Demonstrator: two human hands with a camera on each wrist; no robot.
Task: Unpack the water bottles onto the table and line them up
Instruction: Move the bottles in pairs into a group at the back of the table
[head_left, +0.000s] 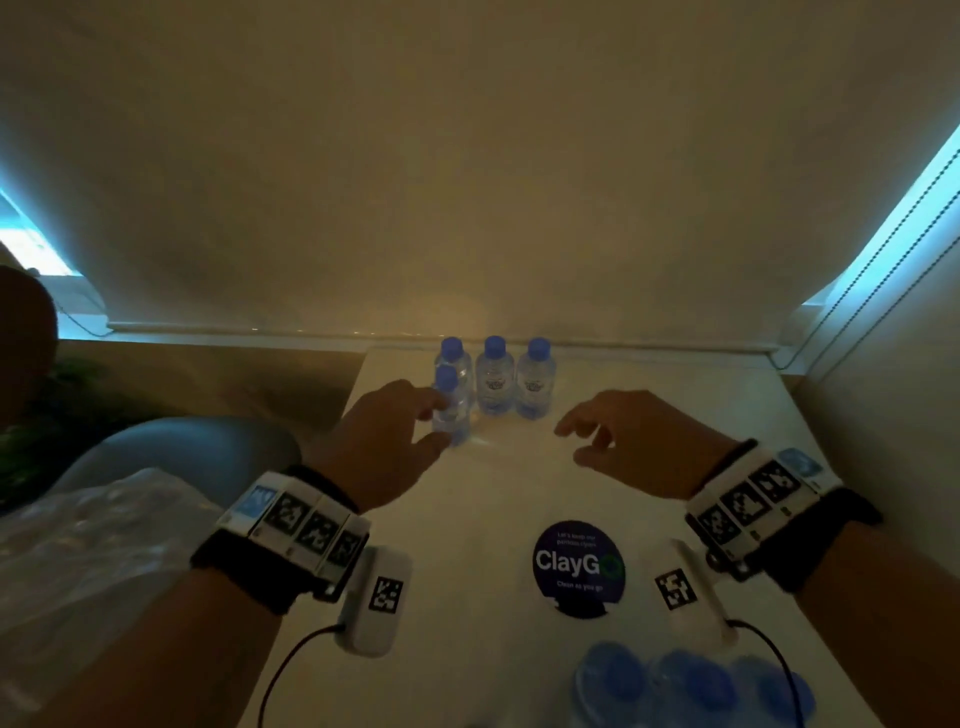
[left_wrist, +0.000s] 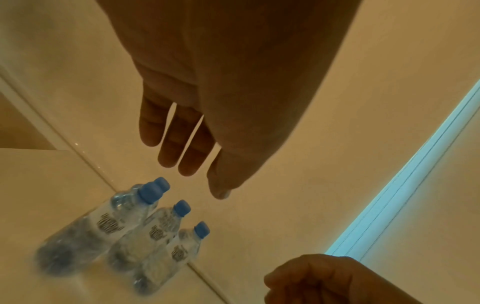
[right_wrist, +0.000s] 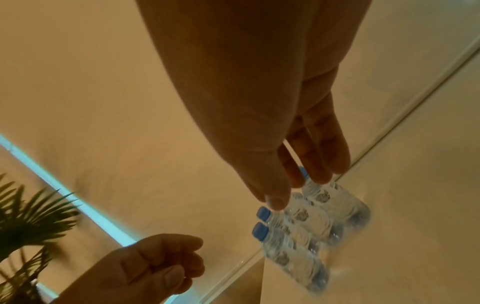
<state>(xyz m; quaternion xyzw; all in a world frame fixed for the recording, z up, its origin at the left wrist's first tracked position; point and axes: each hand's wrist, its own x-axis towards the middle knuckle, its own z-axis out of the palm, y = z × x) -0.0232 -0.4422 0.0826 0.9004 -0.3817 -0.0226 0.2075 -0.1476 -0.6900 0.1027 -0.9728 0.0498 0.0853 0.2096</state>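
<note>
Four small clear water bottles with blue caps stand at the far end of the white table (head_left: 509, 493). Three form a back row (head_left: 493, 376). The fourth bottle (head_left: 452, 415) (left_wrist: 103, 226) stands in front of the leftmost one. My left hand (head_left: 423, 423) (left_wrist: 197, 156) hovers at this front bottle's left side with finger and thumb apart; the left wrist view shows straight fingers holding nothing. My right hand (head_left: 574, 444) (right_wrist: 306, 174) hangs relaxed and empty, right of the row. More blue-capped bottles (head_left: 691, 686) sit blurred at the near edge.
Crumpled clear plastic wrap (head_left: 104, 545) lies left of the table over a grey chair (head_left: 182, 452). A round dark ClayGo sticker (head_left: 578, 566) is on the tabletop. A drawn blind (head_left: 467, 182) hangs just behind the bottles. A plant (right_wrist: 28, 209) stands at the left.
</note>
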